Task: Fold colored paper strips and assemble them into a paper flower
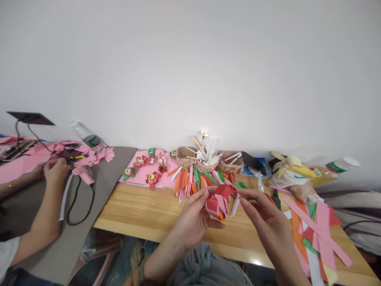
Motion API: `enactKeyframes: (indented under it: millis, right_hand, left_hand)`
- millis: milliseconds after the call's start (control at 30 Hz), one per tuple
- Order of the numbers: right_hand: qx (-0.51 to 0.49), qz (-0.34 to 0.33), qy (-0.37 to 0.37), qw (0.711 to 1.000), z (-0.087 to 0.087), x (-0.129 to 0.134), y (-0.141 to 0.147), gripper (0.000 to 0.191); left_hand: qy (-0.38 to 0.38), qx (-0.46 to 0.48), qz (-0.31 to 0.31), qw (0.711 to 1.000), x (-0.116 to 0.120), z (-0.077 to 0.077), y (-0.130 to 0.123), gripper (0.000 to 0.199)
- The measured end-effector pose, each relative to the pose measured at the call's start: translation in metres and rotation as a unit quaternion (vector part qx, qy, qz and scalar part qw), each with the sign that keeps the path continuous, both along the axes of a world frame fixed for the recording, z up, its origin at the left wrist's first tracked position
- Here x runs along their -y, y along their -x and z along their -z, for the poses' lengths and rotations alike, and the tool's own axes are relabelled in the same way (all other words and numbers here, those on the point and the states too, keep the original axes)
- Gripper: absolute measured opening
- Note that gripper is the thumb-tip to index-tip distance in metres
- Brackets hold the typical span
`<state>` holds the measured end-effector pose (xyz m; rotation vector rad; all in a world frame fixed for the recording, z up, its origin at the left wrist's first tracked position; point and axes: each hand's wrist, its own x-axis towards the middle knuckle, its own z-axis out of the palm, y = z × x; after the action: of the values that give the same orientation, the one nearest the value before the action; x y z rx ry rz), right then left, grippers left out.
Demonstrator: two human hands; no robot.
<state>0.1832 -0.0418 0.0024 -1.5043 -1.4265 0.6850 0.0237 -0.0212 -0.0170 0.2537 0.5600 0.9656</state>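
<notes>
A folded paper flower in red, pink, white and orange is held above the wooden table's front half. My left hand wraps round it from the left, fingers closed on its side and underneath. With thumb and fingertips, my right hand pinches the red paper at the flower's right edge. Just behind both hands lies a spread of folded paper strips in orange, pink, white, green and red. Finished paper flowers rest on a pink sheet to the left.
Small woven baskets with sticks and white pieces stand by the wall. At the right are a dark phone, scissors, a banana peel, a bottle and loose paper strips. A co-worker's hands and a pink glue gun are left.
</notes>
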Motion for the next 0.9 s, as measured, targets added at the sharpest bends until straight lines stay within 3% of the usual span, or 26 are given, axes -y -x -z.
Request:
enactKeyframes:
  millis: [133,367,533,900]
  right_hand:
    - [-0.003,-0.071,-0.025,0.997,-0.003,-0.007,0.005,0.023]
    - [-0.027,-0.083,0.002,0.996,-0.004,-0.01,0.007,0.022]
    - [-0.063,-0.119,0.017,0.991,-0.009,-0.003,0.008,0.01]
    - [-0.062,-0.13,0.046,0.989,-0.016,0.0,0.009,0.016]
  left_hand:
    - [-0.001,0.011,0.047,0.999,0.0,0.004,0.0,0.023]
    - [-0.01,-0.014,0.119,0.993,-0.003,0.01,0.006,0.024]
    - [-0.032,-0.075,0.101,0.992,-0.003,0.009,0.005,0.021]
    - [-0.049,-0.148,0.116,0.981,-0.005,-0.007,0.008,0.022]
